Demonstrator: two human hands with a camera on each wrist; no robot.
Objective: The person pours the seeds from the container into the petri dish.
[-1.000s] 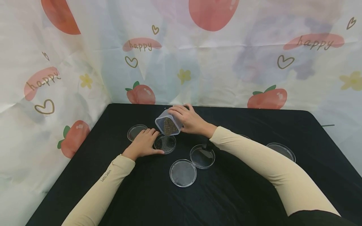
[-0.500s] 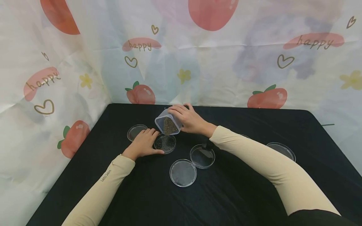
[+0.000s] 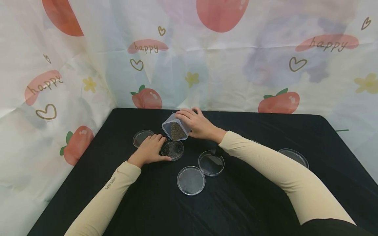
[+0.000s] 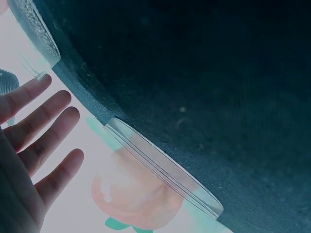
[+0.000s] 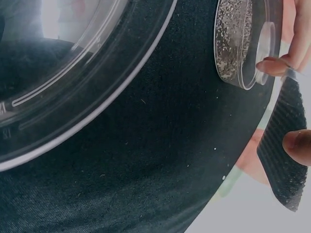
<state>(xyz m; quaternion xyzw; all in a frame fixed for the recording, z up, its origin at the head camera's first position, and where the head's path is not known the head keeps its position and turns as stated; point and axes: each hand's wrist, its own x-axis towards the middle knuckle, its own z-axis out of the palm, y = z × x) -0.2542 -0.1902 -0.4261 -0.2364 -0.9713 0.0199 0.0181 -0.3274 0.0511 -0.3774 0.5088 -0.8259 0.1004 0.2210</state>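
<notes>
Our left hand [image 3: 150, 147], fingers spread, lies beside a grain-strewn dish [image 3: 173, 151]; our right hand [image 3: 202, 126] pinches a tilted tub [image 3: 168, 127] of brown grains [image 3: 178, 132] over its far rim.

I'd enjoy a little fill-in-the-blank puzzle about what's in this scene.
1. The hand holding the tilted tub is the person's ____ one.
2. Under the grain-speckled dish, the tablecloth is coloured ____.
3. The word printed repeatedly on the curtain is ____.

Missing words: right; black; happy.
</notes>
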